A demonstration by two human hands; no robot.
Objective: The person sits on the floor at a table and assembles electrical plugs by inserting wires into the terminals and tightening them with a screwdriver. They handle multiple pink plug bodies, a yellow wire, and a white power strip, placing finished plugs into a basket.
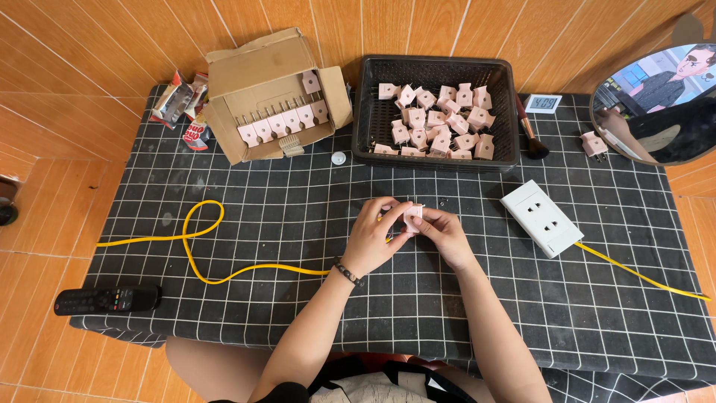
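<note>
Two hands: the left hand [371,237] and right hand [444,236] meet over the middle of the black grid-patterned tablecloth [298,201], both closed on one small pink plug adapter [413,216].
Grip: left fingertips pinch the adapter from its left side; right fingers curl about it from the right and below.
Adapter position: between the two sets of fingertips, raised a little off the cloth, near the table's centre.
Adapter direction: it is too small and too covered to tell which way its prongs point or how its long axis runs.
Cardboard box [270,97]: brown, flaps open, at the far left of the table; a row of pink adapters stands along its inner edge.
Black basket [437,112]: rectangular, slatted plastic, just right of the box, holding a loose heap of pink adapters.
Snack wrappers [181,104]: silver and red packets, crumpled beside the box at the far left corner.
Small display [543,103]: white square device with a grey screen, right of the basket.
Brush [530,133]: dark handle and bristles, lying between the basket and the display.
White socket block [541,218]: rectangular, tilted, right of the hands, on a yellow cable [201,250] that loops across the cloth to the left.
Loose adapter [594,143]: pink, alone beside the round mirror [660,104].
Remote control [107,300]: black, at the near left edge.
</note>
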